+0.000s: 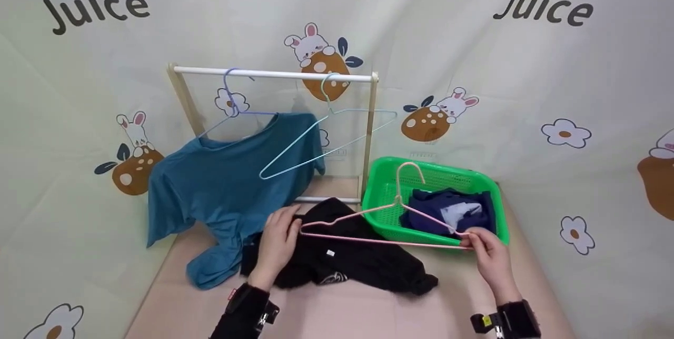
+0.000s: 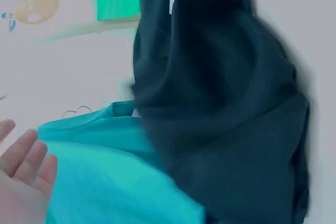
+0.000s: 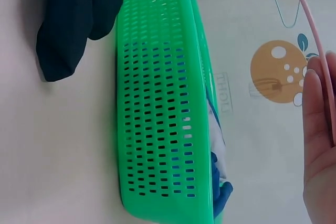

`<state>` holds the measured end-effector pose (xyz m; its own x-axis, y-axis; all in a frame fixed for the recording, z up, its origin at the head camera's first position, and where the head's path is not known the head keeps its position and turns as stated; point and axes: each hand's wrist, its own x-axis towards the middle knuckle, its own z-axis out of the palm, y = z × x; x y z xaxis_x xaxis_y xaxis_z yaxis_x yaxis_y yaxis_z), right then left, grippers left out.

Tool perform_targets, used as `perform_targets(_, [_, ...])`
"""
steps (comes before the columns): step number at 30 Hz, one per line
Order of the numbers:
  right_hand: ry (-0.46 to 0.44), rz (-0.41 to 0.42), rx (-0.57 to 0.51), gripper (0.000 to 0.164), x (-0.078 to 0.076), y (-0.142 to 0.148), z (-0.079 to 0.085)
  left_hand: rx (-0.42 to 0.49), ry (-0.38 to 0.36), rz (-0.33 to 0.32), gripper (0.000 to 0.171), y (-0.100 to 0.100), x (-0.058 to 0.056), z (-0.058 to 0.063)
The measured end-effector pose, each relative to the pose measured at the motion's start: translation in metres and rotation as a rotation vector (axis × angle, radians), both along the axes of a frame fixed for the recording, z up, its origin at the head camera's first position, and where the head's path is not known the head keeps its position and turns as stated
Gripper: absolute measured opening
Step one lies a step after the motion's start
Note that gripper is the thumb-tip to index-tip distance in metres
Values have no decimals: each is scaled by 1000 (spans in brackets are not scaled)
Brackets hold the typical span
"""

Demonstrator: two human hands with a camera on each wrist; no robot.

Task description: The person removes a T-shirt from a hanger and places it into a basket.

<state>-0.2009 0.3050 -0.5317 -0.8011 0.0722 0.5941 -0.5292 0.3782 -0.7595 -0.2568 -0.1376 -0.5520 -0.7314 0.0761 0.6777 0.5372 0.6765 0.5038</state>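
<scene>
A pink clothes hanger, its hook upward, is held level above a black garment on the table. My right hand pinches its right corner; in the right wrist view the pink rod runs along the fingers. My left hand is at the left corner, thumb close to the rod. Straight, slightly spread fingers show in the left wrist view, where the hanger is out of sight. The black garment lies crumpled, with a small white tag and a light print.
Behind stands a rack with a teal T-shirt on a purple hanger and a bare mint hanger. A green basket at right holds navy clothing. Printed curtain surrounds the table.
</scene>
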Motion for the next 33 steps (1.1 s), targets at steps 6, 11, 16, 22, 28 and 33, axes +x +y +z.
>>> perform_targets(6, [9,13,31,16,-3,-10,-3,-67,-30,-81,32,6,5,1])
perform_targets(11, [61,44,40,18,-7,-16,-5,-129,-99,-108,30,8,10,-3])
perform_targets(16, [104,59,40,20,-9,-22,-6,-107,-108,-126,9,7,10,-4])
perform_targets(22, [70,120,3,17,-11,-29,-6,-43,-20,-121,15,-1,7,-7])
perform_targets(28, [-15,64,16,30,-9,-31,-4,14,75,-78,13,-22,6,-7])
perform_targets(33, [-59,27,17,35,-7,-29,-5,98,97,19,13,-49,7,3])
